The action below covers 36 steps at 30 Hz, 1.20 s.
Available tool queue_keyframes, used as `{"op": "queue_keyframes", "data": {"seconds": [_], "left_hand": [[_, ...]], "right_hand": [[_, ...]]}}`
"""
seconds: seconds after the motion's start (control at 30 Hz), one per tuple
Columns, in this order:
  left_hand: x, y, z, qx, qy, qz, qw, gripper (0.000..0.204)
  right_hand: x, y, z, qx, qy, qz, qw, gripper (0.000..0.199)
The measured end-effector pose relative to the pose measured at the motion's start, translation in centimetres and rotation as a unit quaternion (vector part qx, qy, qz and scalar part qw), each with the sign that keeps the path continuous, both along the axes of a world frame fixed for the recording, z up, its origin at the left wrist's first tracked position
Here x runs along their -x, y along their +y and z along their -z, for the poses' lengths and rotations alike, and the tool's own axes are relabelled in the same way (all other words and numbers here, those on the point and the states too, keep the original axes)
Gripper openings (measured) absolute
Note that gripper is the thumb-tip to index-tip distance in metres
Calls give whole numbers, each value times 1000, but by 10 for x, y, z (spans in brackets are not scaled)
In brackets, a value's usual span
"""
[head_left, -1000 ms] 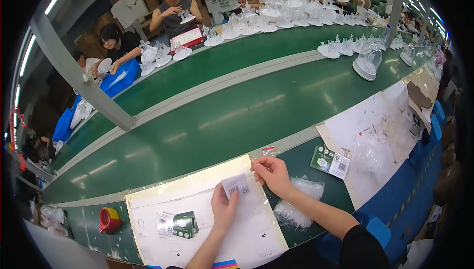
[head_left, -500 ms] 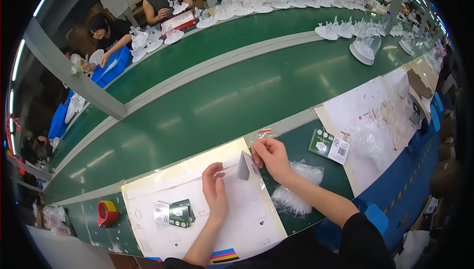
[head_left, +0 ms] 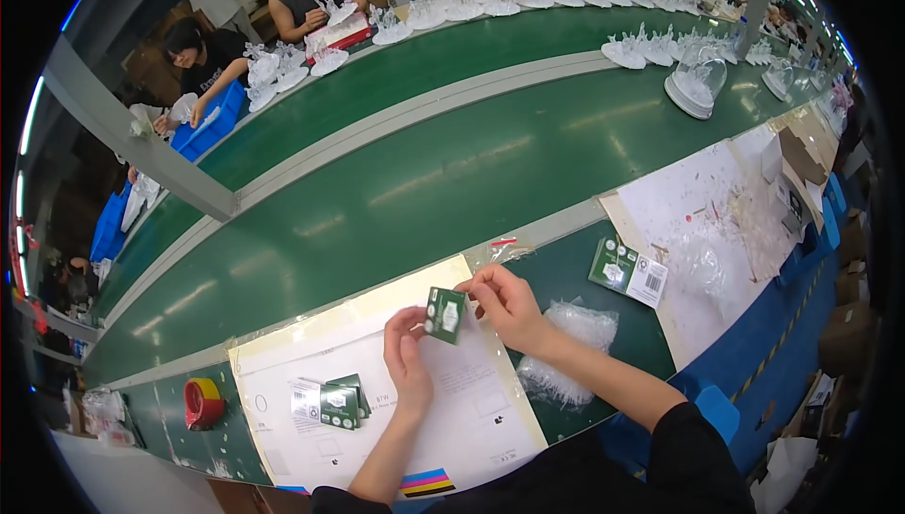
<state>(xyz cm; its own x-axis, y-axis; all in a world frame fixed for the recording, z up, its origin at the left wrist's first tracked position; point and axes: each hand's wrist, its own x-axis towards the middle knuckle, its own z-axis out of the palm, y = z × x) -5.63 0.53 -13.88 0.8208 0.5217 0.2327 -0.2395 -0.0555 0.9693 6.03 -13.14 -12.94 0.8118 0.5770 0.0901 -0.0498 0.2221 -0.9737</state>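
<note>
A small green-and-white printed card (head_left: pixel 444 315) is held up between my two hands, above the white printed sheet (head_left: pixel 405 457). My left hand (head_left: pixel 409 363) has its curled fingers on the card's left edge. Close to its upper right corner, the fingertips of my right hand (head_left: pixel 512 312) are pinched together; whatever lies between them is too small to make out. Similar cards (head_left: pixel 339 406) lie overlapping on the sheet, left of my left hand. Beneath my right forearm is a clear bag (head_left: pixel 570 363) of fine translucent strands.
More green-and-white cards (head_left: pixel 628 273) lie to the right. A red-and-yellow tape roll (head_left: pixel 204 405) stands at left. Beyond runs a green conveyor (head_left: pixel 405 193) with a clear dome (head_left: pixel 698 83) and white-based clear figurines (head_left: pixel 509 7). Two co-workers sit at the far side.
The card has turned from edge-on to show its green face and moved slightly left. My left fingers now touch it; before, they were apart from it.
</note>
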Motion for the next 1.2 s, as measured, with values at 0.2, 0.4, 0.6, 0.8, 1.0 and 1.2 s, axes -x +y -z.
{"op": "queue_keyframes", "data": {"seconds": [0.2, 0.4, 0.6, 0.8, 1.0, 1.2], "left_hand": [[8, 9, 11, -72, 58, 44, 995, 32], [-5, -5, -10, -22, -19, -36, 999, 53], [4, -1, -2, 52, 57, 67, 995, 37], [2, -7, -12, 50, 94, 77, 991, 30], [3, -5, -15, 10, 127, 143, 982, 28], [1, -4, -2, 40, 48, 147, 987, 23]], "right_hand": [[-3, 0, -6, -14, 23, -16, 1000, 10], [1, 0, -7, 28, 80, -111, 990, 10], [2, 1, -4, 41, 62, -192, 979, 8], [-1, 2, -8, 8, 62, -92, 994, 15], [-4, 1, -4, 9, 76, -86, 993, 13], [-2, 0, -6, -13, 27, -203, 979, 12]]}}
